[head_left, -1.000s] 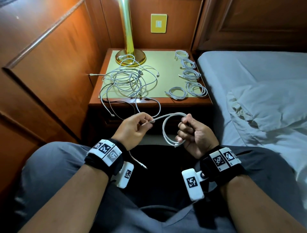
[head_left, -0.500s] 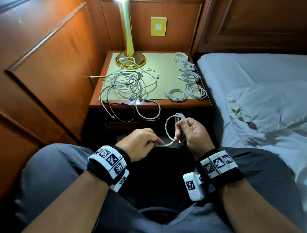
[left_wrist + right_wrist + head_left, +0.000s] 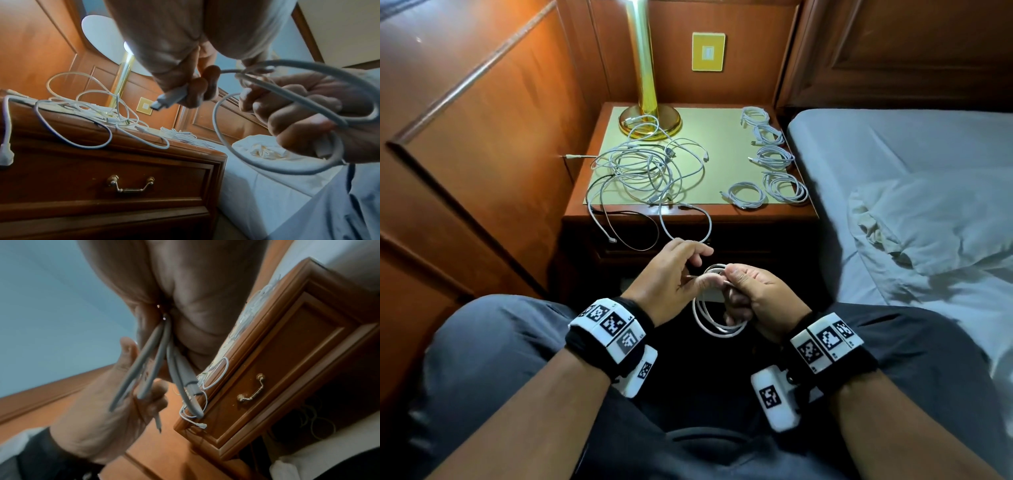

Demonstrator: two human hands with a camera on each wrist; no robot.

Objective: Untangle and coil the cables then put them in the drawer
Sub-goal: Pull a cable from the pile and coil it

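Note:
Over my lap, my right hand grips a small coil of white cable, its loops hanging below the fist. My left hand pinches the cable's plug end between thumb and fingers, right beside the coil. In the right wrist view the cable strands run out of my closed fingers. A tangle of white cables lies on the nightstand, some loops hanging over its front edge. Several coiled cables sit along the nightstand's right side. The drawer with a brass handle is closed.
A gold lamp stands at the back of the nightstand. A bed with grey sheets lies to the right, wood panelling to the left. My knees in grey trousers fill the foreground.
The long trailing end has been wound into the coil in my right hand. My left hand has come right up to the coil, now pinching the plug end.

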